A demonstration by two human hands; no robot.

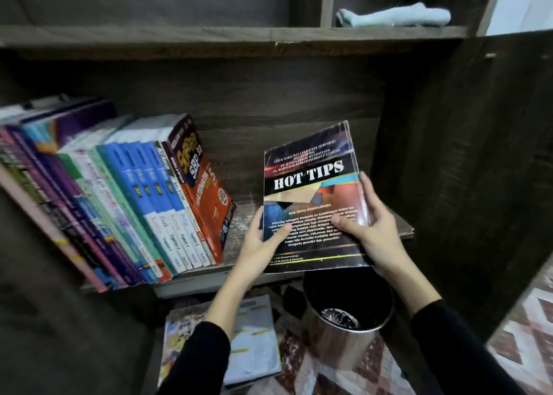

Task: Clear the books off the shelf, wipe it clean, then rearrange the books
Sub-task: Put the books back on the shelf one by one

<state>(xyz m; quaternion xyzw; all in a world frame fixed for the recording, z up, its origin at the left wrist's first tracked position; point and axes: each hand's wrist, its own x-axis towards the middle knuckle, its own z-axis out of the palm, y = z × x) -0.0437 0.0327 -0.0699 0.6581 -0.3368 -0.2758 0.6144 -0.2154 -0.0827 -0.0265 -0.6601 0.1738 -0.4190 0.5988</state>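
Note:
A dark "HOT TIPS" book (314, 185) is held upright over the right part of the wooden shelf board (239, 236), its back cover facing me. My left hand (263, 242) grips its lower left edge, thumb on the cover. At the right edge, my right hand (368, 224) grips the book with its thumb across the cover and fingers up the side. A row of several books (119, 197) leans to the left on the shelf's left part. A light blue cloth (395, 14) lies folded on the shelf above, at the right.
A shiny metal bin (347, 322) stands on the patterned floor below the shelf. A pile of books (251, 337) lies on the floor to its left. The cabinet's dark side panel (463, 155) rises close on the right.

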